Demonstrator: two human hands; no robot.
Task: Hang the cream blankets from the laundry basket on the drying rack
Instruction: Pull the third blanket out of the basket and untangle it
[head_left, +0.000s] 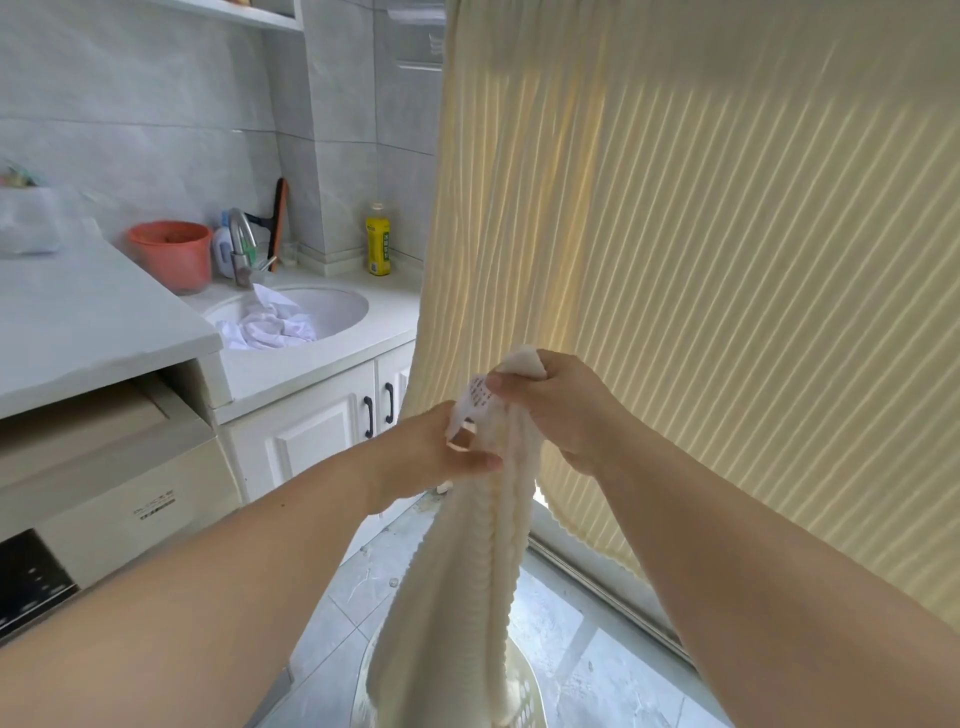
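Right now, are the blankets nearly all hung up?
One big ribbed cream blanket already hangs spread out. A second bunched cream blanket is in hand: the right hand grips its top corner, the left hand holds just below, its tail still in the pale plastic laundry basket. It still needs hanging.

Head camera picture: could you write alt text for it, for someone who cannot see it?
Two bare hands hold a bunched cream blanket up over a laundry basket: the right hand grips its top corner, and the left hand pinches it just below, beside its white label. Another cream blanket already hangs at right; at left are a sink holding white cloth and an orange tub.
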